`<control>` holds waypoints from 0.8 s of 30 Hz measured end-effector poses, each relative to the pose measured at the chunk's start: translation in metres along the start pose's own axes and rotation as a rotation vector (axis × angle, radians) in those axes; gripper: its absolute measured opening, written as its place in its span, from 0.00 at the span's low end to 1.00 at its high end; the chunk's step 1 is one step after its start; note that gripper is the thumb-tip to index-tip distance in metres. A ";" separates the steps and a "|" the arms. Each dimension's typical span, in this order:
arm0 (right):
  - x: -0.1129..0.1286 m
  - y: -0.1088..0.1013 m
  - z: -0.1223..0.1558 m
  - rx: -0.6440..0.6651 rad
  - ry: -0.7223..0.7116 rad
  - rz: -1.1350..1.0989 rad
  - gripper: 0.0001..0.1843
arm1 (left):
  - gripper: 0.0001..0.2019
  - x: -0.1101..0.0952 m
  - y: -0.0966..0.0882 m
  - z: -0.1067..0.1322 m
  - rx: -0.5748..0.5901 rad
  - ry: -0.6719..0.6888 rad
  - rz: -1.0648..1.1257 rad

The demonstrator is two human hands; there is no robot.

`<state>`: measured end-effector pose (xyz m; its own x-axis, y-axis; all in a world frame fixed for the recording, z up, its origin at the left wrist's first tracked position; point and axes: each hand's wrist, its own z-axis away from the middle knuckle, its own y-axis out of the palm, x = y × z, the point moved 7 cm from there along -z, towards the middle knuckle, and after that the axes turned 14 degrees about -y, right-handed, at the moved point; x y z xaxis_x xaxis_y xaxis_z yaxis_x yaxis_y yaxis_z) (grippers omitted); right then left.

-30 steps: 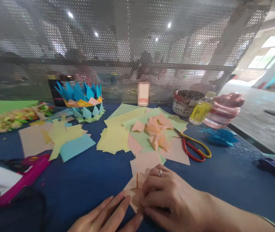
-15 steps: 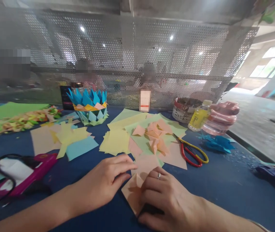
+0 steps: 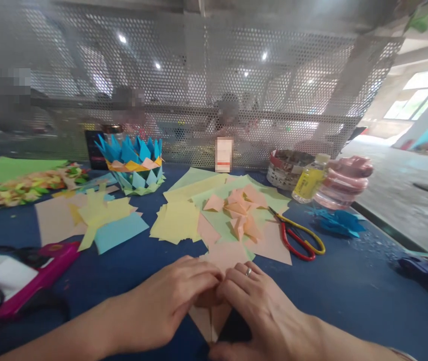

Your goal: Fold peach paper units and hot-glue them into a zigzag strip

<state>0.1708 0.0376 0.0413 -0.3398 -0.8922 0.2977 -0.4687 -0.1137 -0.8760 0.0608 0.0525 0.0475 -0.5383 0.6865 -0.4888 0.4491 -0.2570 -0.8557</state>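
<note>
A folded peach paper (image 3: 209, 321) lies on the blue table with a crease line down its middle. My left hand (image 3: 174, 296) has its fingers together and bent over the paper's upper left part. From the other side my right hand (image 3: 261, 308), with a ring on one finger, curls over the upper right part, and its thumb is near the lower tip. The fingertips of both hands meet and hide the paper's top. Just beyond them are flat peach sheets (image 3: 226, 254), folded peach pieces (image 3: 241, 208) and a stack of yellow squares (image 3: 175, 222).
Scissors (image 3: 299, 238) with red and yellow handles lie to the right, near blue paper pieces (image 3: 342, 223), a yellow bottle (image 3: 309, 180) and a pink container (image 3: 344, 183). A blue-topped paper crown (image 3: 135, 165) stands at back left. A magenta tool (image 3: 44, 273) lies at left, before a mesh screen (image 3: 184, 90).
My left hand has moved right and down onto the folded paper, meeting the right hand. The paper's lower point has turned slightly, and the view has shifted a little.
</note>
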 end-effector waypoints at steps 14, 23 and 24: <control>-0.002 0.004 -0.002 0.005 0.027 0.027 0.19 | 0.09 0.019 0.008 0.011 -0.057 -0.203 -0.041; -0.001 0.003 -0.006 -0.026 0.008 -0.047 0.09 | 0.09 0.013 0.005 0.016 -0.139 -0.190 0.097; -0.002 0.002 -0.006 -0.041 -0.007 -0.038 0.08 | 0.09 0.012 0.005 0.018 -0.152 -0.173 0.123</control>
<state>0.1655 0.0414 0.0408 -0.3152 -0.8906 0.3280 -0.5140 -0.1303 -0.8478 0.0441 0.0475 0.0348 -0.5812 0.5268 -0.6202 0.6136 -0.2169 -0.7593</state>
